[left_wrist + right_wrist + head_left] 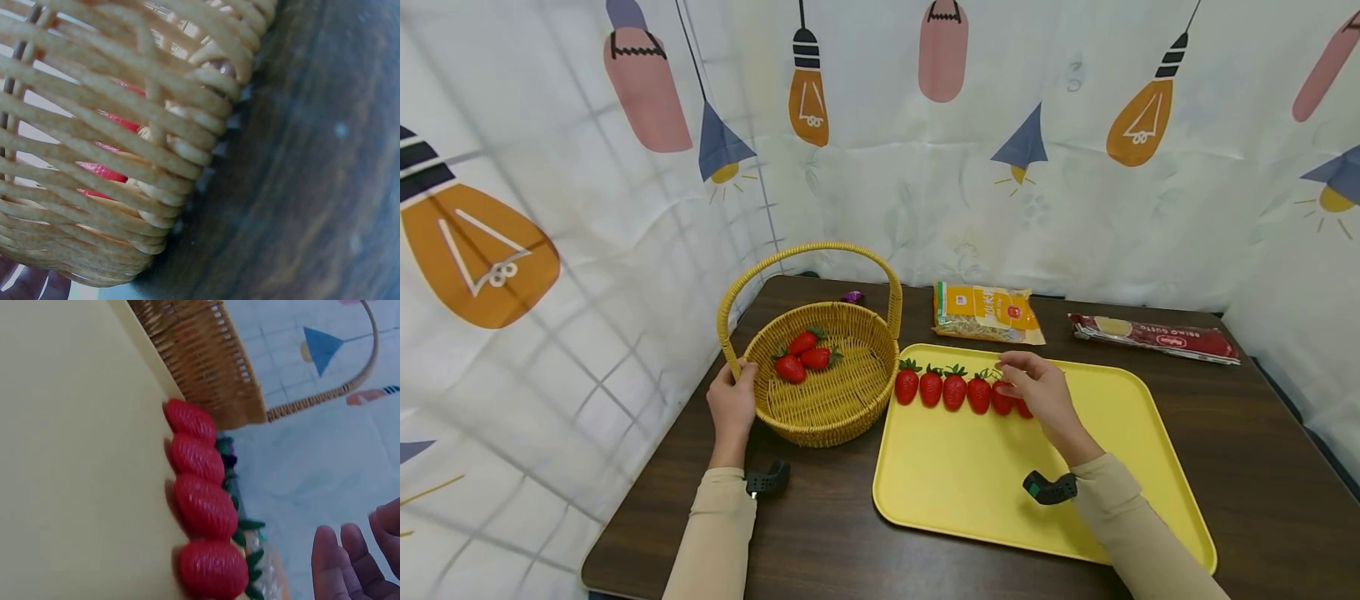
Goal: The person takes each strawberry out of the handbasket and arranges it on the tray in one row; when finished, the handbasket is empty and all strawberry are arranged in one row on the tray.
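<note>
White fabric backdrop (887, 183) printed with orange bulbs and blue lamps; dark wood-grain tabletop (820, 525) before it. My left hand (732, 406) grips left side of round yellow woven basket (827, 433), by foot of its tall hoop handle. Three loose red strawberries (817, 358) inside, toward left. Just right of basket, yellow rectangular tray (955, 475); row of red, green-leaved strawberries (954, 392) along its far edge. My right hand (1045, 396) over row's right end, fingers parted, nothing between them. Behind tray, orange-and-clear plastic packet (985, 312).
</note>
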Action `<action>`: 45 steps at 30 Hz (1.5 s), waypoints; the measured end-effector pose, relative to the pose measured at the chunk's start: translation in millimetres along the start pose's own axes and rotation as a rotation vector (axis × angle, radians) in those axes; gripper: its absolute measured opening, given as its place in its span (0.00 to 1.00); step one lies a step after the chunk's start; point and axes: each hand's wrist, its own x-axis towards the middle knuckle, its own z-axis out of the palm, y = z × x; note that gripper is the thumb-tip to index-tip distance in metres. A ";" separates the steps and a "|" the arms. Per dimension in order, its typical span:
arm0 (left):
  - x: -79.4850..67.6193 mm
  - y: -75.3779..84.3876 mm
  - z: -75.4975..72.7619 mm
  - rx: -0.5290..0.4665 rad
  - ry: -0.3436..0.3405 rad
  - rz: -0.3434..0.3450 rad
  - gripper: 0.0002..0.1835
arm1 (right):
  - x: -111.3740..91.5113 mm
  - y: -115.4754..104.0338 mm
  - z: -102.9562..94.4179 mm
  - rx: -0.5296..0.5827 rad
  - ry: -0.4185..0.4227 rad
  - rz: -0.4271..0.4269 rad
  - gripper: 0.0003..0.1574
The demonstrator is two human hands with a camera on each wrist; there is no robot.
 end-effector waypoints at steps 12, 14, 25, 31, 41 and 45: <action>-0.4 -0.2 -0.8 -0.001 -0.004 0.004 0.12 | 11.3 -35.5 95.0 0.088 -0.215 -0.226 0.17; -0.3 -0.4 -0.9 0.002 -0.002 0.004 0.12 | 14.3 -39.2 107.4 0.111 -0.238 -0.241 0.17; 0.1 0.7 -0.6 0.004 -0.010 0.006 0.12 | 25.0 -49.7 163.0 0.159 -0.361 -0.186 0.19; -0.2 0.7 -1.1 0.002 -0.003 -0.002 0.12 | 26.3 -56.0 180.8 0.113 -0.376 -0.180 0.17; 0.5 0.2 -1.2 0.004 -0.016 -0.017 0.12 | 51.0 -45.7 200.5 0.048 -0.357 -0.136 0.16; 0.3 0.0 -1.2 0.004 -0.019 -0.017 0.12 | 59.0 -44.9 207.3 0.065 -0.351 -0.093 0.16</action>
